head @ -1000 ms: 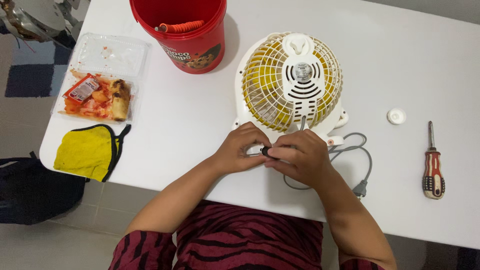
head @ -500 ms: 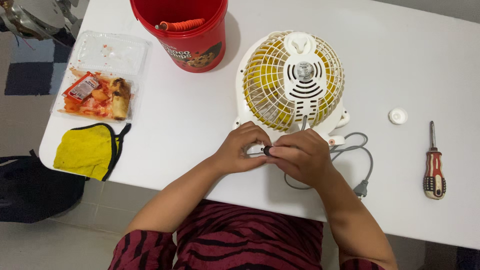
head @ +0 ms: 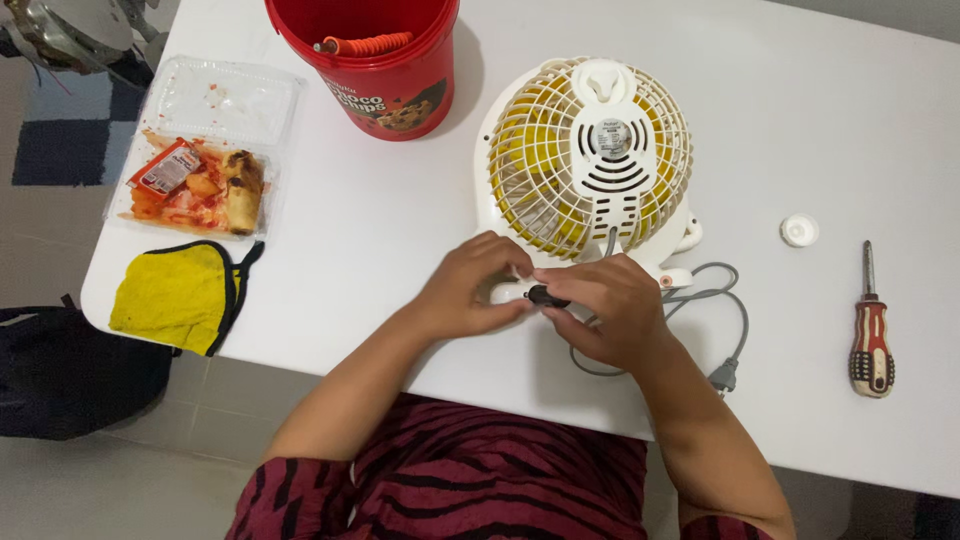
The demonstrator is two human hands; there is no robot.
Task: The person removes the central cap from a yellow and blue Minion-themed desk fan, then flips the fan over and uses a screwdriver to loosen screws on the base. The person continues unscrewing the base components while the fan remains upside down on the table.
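White table fan [head: 590,160], yellow blades, lay grille-up just beyond both hands. Left hand [head: 470,285] and right hand [head: 605,305] pinched a small black part [head: 547,297], mostly hidden by fingers.

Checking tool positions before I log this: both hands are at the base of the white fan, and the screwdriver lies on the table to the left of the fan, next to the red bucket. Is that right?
Not quite. In the head view, the left hand and right hand are at the base of the white fan, but the screwdriver lies on the table to the fan's right, far from the red bucket.
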